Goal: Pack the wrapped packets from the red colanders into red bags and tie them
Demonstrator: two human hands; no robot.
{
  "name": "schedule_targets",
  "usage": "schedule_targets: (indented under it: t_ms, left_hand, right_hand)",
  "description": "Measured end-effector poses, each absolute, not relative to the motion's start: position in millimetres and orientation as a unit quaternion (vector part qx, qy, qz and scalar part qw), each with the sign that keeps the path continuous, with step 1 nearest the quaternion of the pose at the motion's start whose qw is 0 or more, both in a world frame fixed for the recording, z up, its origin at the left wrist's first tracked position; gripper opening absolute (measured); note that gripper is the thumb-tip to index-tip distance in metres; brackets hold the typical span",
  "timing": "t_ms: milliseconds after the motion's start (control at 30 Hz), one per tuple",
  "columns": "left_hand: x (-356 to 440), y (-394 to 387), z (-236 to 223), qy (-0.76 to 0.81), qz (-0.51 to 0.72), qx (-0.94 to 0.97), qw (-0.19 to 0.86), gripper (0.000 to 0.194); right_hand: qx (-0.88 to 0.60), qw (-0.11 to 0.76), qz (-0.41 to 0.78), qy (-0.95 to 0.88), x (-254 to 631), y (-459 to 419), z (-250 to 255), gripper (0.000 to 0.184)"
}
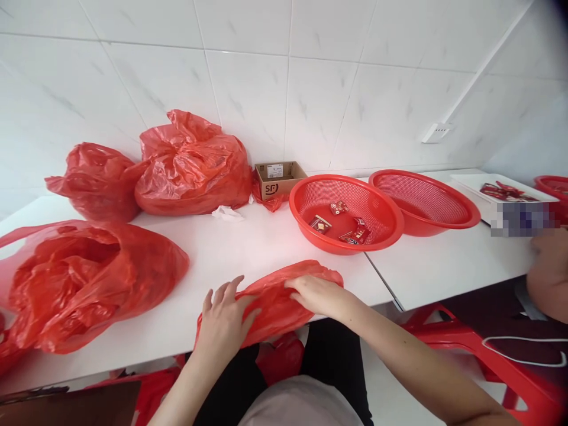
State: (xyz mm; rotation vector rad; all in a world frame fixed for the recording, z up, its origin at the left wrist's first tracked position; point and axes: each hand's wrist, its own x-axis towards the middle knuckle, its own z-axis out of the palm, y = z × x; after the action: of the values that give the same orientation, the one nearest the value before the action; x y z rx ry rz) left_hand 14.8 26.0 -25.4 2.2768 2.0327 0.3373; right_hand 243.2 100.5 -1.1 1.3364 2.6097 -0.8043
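Crumpled, glossy red bag (pixel 276 309) — left fingers (pixel 231 289) splayed loosely over it, right fingers (pixel 296 284) pressed in — grip unclear

Bright, diffuse light, soft shadows on white table (pixel 261 239), stretched edges, dark top-right corner

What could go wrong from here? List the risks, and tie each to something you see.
1. The red bag under the left grip and right grip lies at the front edge of the white table, so it might slip into the lap.
2. A knock to the nearer basket could scatter its loose packets.
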Motion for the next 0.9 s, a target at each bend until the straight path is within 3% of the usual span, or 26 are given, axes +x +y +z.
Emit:
schedule_targets:
  t_ms: [133, 267, 400, 500, 600, 733, 900]
  left_hand:
    - [-12.8, 53.0, -33.2, 0.725, 0.05, 0.684, 0.056, 0.04]
    - [-24.4, 63.6, -25.0, 0.733, 0.058, 0.672, 0.084, 0.049]
    - [-16.0, 55.0, -21.6, 0.687, 0.09, 0.703, 0.158, 0.054]
    - [-9.8, 46.8, -19.6, 0.647, 0.17, 0.703, 0.241, 0.048]
    - [-4.9, 39.9, -15.7, 0.603, 0.238, 0.694, 0.314, 0.043]
    - [0.0, 29.3, -12.4, 0.599, 0.28, 0.65, 0.374, 0.046]
    - [-0.5, 22.9, -12.9, 0.652, 0.348, 0.54, 0.403, 0.059]
  right_hand:
    - [0.38, 0.091, -0.255, 0.884, 257.6, 99.5, -9.3, 0.037]
    - [0.319, 0.085, -0.304, 0.894, 275.8, 102.2, 10.4, 0.021]
    - [0.285, -0.1, -0.459, 0.835, 296.8, 132.3, 49.8, 0.025]
    - [0.394, -0.204, -0.397, 0.804, 309.9, 185.7, 69.1, 0.035]
    - [0.546, -0.086, -0.252, 0.794, 312.9, 244.3, 67.8, 0.04]
    - [0.575, 0.007, -0.233, 0.784, 303.0, 283.1, 47.2, 0.065]
    - [0.57, 0.01, -0.233, 0.788, 296.5, 284.5, 33.4, 0.045]
